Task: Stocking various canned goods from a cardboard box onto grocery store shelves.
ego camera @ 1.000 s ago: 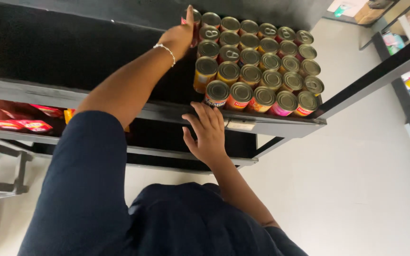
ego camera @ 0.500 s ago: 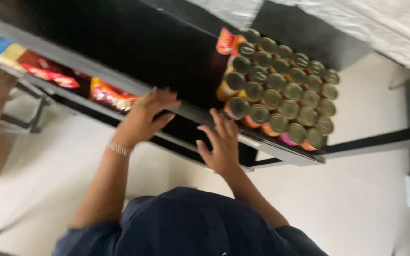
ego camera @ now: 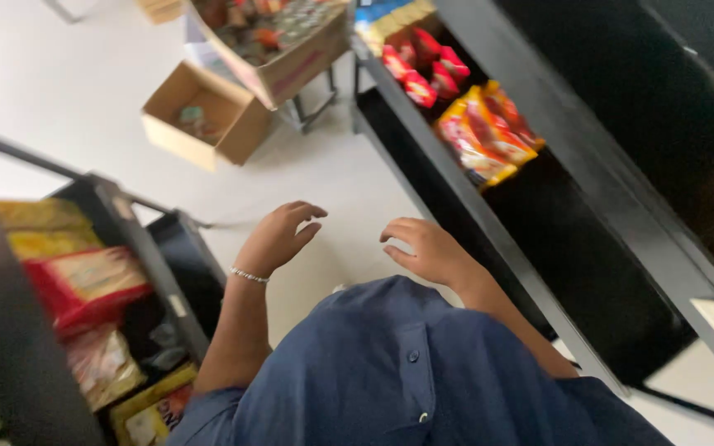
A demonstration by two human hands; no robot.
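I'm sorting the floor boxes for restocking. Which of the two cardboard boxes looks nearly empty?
The smaller open cardboard box sitting on the floor: mostly bare inside, just a few small items. The larger box beside it is raised on a stand and packed full.

**Hands off the shelf, cans out of view**

Both lifted away from the shelf edge since half a second ago: left hand point(ego camera: 278, 239) and right hand point(ego camera: 427, 248) now empty, fingers loosely spread, above pale floor point(ego camera: 76, 91). Stacked cans gone from view; cardboard box point(ego camera: 204, 120) newly in sight.
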